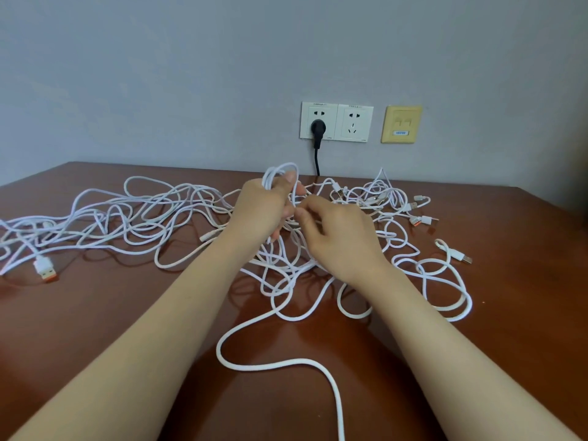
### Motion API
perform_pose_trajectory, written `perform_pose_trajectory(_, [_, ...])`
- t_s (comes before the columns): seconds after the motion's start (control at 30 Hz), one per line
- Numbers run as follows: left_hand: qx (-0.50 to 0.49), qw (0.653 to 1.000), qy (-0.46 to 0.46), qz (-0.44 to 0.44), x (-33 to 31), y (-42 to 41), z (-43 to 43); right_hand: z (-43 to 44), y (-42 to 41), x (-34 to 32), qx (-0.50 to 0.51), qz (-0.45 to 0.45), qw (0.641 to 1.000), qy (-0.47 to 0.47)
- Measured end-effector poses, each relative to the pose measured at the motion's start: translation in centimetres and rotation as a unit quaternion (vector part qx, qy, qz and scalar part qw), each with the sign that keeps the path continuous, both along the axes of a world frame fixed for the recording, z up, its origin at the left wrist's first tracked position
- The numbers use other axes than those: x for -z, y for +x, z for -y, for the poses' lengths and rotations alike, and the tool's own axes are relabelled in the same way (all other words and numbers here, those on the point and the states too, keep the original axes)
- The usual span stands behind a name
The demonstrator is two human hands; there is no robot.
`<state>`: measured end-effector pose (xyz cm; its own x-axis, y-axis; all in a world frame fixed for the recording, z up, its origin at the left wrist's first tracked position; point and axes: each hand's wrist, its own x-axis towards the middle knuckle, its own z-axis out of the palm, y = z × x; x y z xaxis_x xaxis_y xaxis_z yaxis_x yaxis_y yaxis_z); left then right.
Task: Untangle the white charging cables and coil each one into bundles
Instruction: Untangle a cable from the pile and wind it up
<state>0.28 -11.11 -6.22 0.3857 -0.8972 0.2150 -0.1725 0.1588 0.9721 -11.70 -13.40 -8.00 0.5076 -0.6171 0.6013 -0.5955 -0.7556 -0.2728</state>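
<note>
One long white cable (334, 389) is trailing toward 6 o'clock on the brown wooden counter (95, 329). In the middle, the left hand (261, 214) is holding a small bundle of white loops (281, 173) tight in its grip, so they are not slipping apart. The right hand (340, 240) is pinching a strand (294, 198) beside it, maybe to feed the next loop. The tangled white charging cables (143, 214) are lying from 9 to 3 o'clock.

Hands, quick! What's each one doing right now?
Left hand: closed around a coil of white cable.
Right hand: pinching a strand of the cable tangle.
</note>
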Motion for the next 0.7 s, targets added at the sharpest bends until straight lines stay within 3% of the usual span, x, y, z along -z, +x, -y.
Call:
perform_pose_trajectory(0.23, [-0.072,0.986,-0.013,0.150,0.4,0.3,0.1,0.1,0.0,0.1,-0.024,0.012,0.999,0.025])
perform_pose_trajectory(0.37, [-0.076,0.985,-0.022,0.153,0.5,0.4,0.0,0.4,0.1,0.2,-0.052,0.021,0.997,0.058])
perform_pose_trajectory(0.43, [-0.071,0.996,-0.010,0.062,0.4,0.6,0.3,0.5,0.3,0.2,-0.065,0.034,0.995,0.070])
perform_pose_trajectory(0.5, [-0.037,0.994,-0.015,-0.105,0.1,0.7,0.4,0.6,0.4,0.2,-0.073,0.045,0.992,0.092])
perform_pose_trajectory(0.6, [0.032,0.947,-0.048,-0.317,-0.5,1.1,0.3,0.7,0.4,0.4,-0.097,0.049,0.985,0.133])
perform_pose_trajectory(0.7, [0.069,0.917,-0.061,-0.387,-0.8,1.3,0.2,0.8,0.5,0.4,-0.105,0.072,0.978,0.166])
